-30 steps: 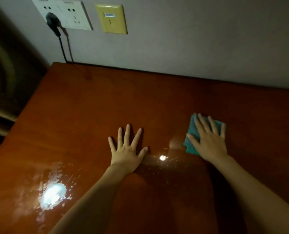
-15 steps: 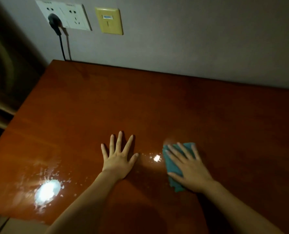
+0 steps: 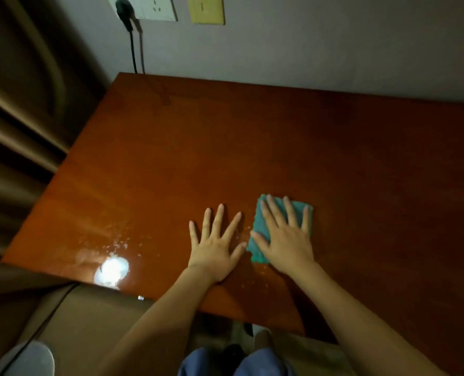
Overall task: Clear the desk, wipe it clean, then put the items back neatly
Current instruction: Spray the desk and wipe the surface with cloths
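2 hands flat on desk (image 3: pixel 279 137); right hand (image 3: pixel 286 240) presses cloth (image 3: pixel 263 226), left hand (image 3: pixel 214 248) beside.

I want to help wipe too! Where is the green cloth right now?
In the head view, the green cloth lies flat on the desk near its front edge, pressed under the right hand, just right of the left hand.

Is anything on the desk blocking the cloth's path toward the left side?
Yes: the left hand lies flat on the desk immediately left of the teal cloth, which the right hand presses down. Beyond it, only wet streaks show.
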### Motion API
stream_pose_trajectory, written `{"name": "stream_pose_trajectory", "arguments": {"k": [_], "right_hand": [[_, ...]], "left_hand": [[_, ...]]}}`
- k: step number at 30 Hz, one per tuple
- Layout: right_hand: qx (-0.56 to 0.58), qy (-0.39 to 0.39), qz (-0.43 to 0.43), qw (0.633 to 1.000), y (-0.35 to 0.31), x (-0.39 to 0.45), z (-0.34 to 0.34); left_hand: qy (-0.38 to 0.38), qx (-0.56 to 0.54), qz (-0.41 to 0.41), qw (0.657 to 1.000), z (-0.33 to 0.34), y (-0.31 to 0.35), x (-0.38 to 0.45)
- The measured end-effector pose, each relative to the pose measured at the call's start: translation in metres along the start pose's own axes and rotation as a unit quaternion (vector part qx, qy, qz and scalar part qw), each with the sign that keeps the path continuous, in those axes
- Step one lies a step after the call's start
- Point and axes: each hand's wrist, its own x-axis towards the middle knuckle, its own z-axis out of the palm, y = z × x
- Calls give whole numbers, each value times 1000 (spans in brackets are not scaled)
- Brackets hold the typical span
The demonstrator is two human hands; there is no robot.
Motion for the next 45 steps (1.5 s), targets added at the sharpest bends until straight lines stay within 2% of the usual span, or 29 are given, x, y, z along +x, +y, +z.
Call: {"name": "stream_pose_trajectory", "arguments": {"k": [3, 6, 9, 12, 13, 15, 19, 21, 24, 27, 31, 34, 36, 41, 43, 45], "right_hand": [[-22, -42, -65, 997, 20, -56, 7], [-37, -71, -41, 996, 63, -90, 6], [-27, -42, 50, 997, 85, -82, 1], [33, -27, 213, 976, 67, -45, -3], [48, -25, 239, 969, 54, -33, -5], [56, -33, 210, 975, 25, -22, -5], [39, -53, 7, 998, -32, -54, 10], [34, -54, -52, 997, -36, -85, 12], [34, -76, -43, 996, -9, -125, 16], [15, -102, 11, 995, 41, -144, 15], [9, -45, 128, 991, 104, -124, 5], [51, -19, 229, 972, 98, -85, 1], [52, -20, 207, 977, 76, -72, 2], [19, -45, -7, 999, 48, -117, 13], [3, -86, -26, 996, 63, -142, 16], [-6, -103, 24, 994, 89, -159, 16]], "left_hand": [[-9, 3, -4, 1000, 2, -2, -8], [-11, 6, 3, 1000, 6, -4, -12], [-7, 11, 10, 1000, 9, -5, -14], [5, 17, 13, 1000, 11, -6, -15], [4, 15, 15, 1000, 10, -6, -15], [2, 4, 13, 1000, 10, -7, -14], [1, -13, 12, 1000, 7, -7, -16], [-4, -7, 2, 1000, 4, -4, -18], [-19, -3, -29, 999, 1, 13, -21], [-26, 4, -23, 999, 3, 37, -22], [-27, 12, 8, 1000, 14, 62, -24], [-21, 9, 10, 1000, 22, 67, -28], [-24, 9, 10, 1000, 22, 66, -29], [-52, 5, 5, 999, 19, 67, -28], [-62, 11, 0, 998, 16, 69, -29], [-68, 13, -2, 998, 14, 71, -29]]}}
